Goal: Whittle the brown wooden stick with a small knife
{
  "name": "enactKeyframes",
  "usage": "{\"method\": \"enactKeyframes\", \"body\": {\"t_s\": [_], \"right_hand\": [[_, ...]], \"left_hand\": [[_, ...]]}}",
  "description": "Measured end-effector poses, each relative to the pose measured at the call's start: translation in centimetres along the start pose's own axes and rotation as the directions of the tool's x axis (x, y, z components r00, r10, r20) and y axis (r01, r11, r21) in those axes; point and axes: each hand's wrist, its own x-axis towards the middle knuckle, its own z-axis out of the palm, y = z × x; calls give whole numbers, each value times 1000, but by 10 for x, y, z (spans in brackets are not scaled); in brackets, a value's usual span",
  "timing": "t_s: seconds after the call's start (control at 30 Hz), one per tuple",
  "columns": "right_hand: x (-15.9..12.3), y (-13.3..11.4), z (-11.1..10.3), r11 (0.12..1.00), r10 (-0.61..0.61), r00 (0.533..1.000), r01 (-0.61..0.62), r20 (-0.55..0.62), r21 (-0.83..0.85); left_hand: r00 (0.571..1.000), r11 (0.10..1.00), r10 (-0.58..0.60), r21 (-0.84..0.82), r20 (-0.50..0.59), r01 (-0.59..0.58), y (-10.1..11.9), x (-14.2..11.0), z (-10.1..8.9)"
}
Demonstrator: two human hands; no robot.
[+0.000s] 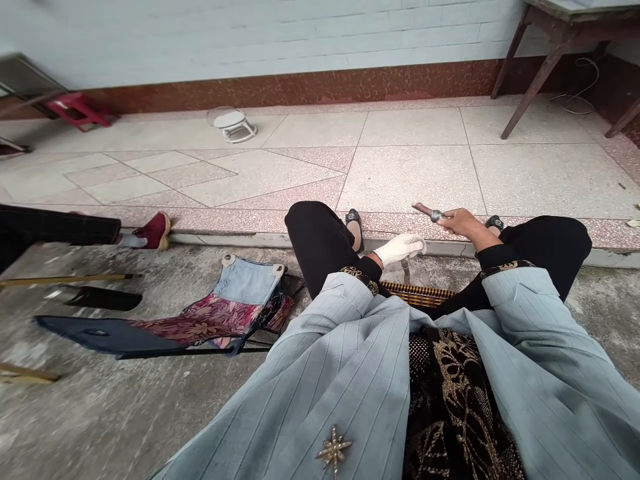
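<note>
My right hand [463, 222], bare, is closed round a short stick-like tool [424, 211]. Its brown end points up and left, and a silver-grey wrapped band sits just ahead of my fingers. Lower and to the left is my left hand [400, 248] in a white knit glove, its fingers curled together. A small pale piece shows at its fingertips, too unclear to name. Below the glove hangs a narrow greyish strip [406, 272]; whether the hand holds it I cannot tell. Between my thighs shows the edge of a yellow-and-black woven piece [420, 293].
A low folding chair [215, 313] with flowered fabric stands at my left. Beyond it are another person's red shoe [154, 231] and a dark object [105, 297] on the concrete. A white stool [233, 123], red stool [83, 110] and wooden table [560, 33] stand on the raised tiled floor [410, 173].
</note>
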Motion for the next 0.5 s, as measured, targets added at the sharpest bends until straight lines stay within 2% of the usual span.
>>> {"method": "enactKeyframes", "body": {"t_s": [0.07,0.13,0.2,0.23,0.27,0.33,0.37,0.4,0.43,0.5], "right_hand": [[-2,-4,3,966,-7,1000,10,12,-260],[-4,-7,6,894,-13,996,49,83,-445],[-7,-7,9,841,28,974,99,225,-532],[-9,-6,9,837,69,944,122,324,-533],[-10,-5,8,853,108,891,145,441,-502],[-13,-3,3,927,106,726,175,679,-332],[-15,-3,-1,963,46,652,174,757,-208],[-17,-4,-5,983,-43,612,166,790,-75],[-19,-5,-10,986,-144,613,155,776,61],[-24,-9,-19,943,-307,697,130,648,307]], "left_hand": [[1000,995,10,102,11,-11,4,-2,0],[1000,977,10,213,20,-14,6,-3,-1],[1000,951,11,308,17,-16,5,-3,-1],[1000,941,15,337,11,-18,4,-2,-2],[1000,939,16,344,1,-15,2,-1,-3],[1000,963,-7,270,-25,13,-1,1,-4],[999,983,-29,183,-42,36,-2,2,-5],[996,996,-49,76,-68,55,-2,3,-6],[992,997,-73,-30,-99,70,-2,3,-6],[981,982,-113,-168,-157,86,3,2,-7]]}}
